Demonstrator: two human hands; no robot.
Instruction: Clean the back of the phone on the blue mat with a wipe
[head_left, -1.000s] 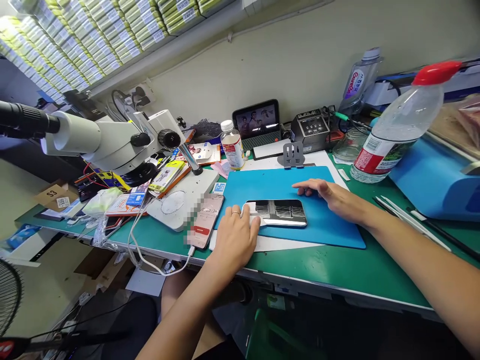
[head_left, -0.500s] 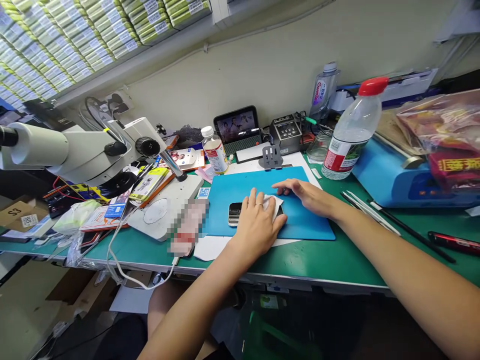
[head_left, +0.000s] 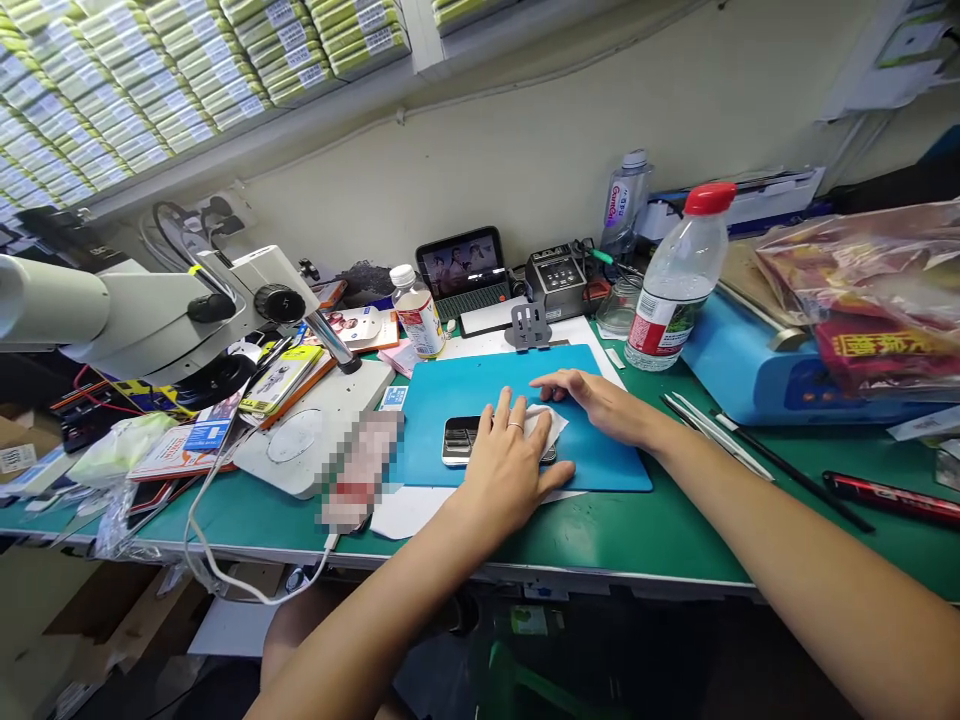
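Resting the left hand [head_left: 510,458], palm down with fingers spread, across the middle of the phone [head_left: 457,440]. Covering most of it that way, with the left end in plain sight and only a sliver of the right end near the thumb. Keeping a crumpled white tissue [head_left: 556,428] at the far side of that hand, over the right part of the phone; cannot tell, with the fingers in the way, whether pinched or merely pressed down.

Holding the right hand [head_left: 589,398] just beside the tissue, above the blue mat [head_left: 442,385], with fingers loosely curled and nothing in them.

Lying flat on the mat, toward its near edge. Set under the mat in turn, white paper [head_left: 401,512] on the green table [head_left: 615,530]. To the left, near the mat, a second phone [head_left: 365,450] with a white cable [head_left: 196,545] at its near end; farther left, a microscope [head_left: 165,310]. Behind the mat, a grey stand [head_left: 529,328] and a small screen [head_left: 463,262]. To the right, a red-capped bottle [head_left: 679,290] beside a blue machine [head_left: 742,365].
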